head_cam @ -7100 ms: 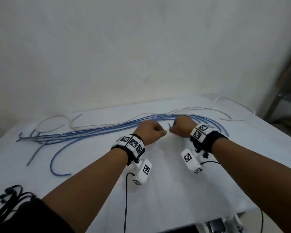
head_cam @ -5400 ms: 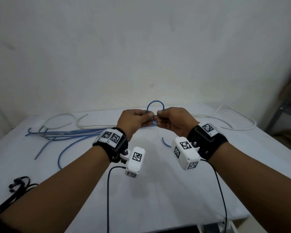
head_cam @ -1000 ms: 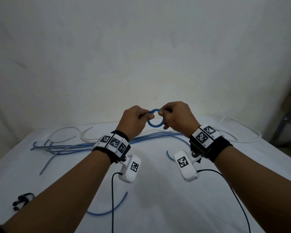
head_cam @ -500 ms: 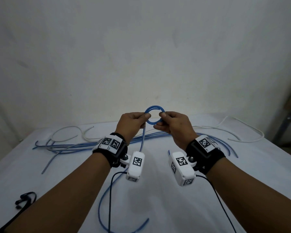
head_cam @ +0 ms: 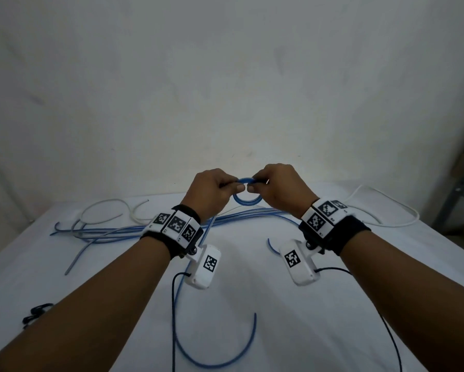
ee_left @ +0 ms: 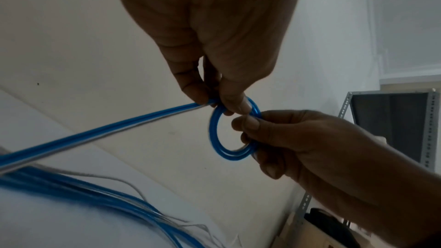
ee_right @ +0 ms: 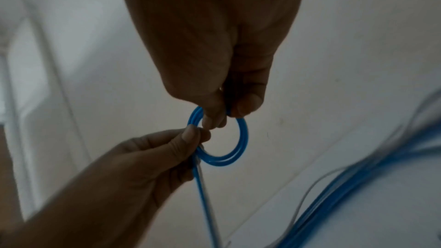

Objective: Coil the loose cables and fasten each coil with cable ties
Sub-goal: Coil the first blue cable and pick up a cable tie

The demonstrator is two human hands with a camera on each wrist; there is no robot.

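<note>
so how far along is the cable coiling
Early on. Done: a couple of small turns of one blue cable form the blue coil, with no tie visible on it. In hand: the left hand and right hand both pinch that coil, and the cable's tail trails loose on the table. Left: winding the tail, tying it, then the blue cables and white cables lying uncoiled.

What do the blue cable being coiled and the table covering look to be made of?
Blue coil: probably a flexible plastic jacket, smooth and slightly glossy; it shows a light streak along its length and bends into a tight ring without kinking. Both the left hand and right hand pinch it. Table covering: looks like matte white cloth or sheet; blur leaves it open.
</note>
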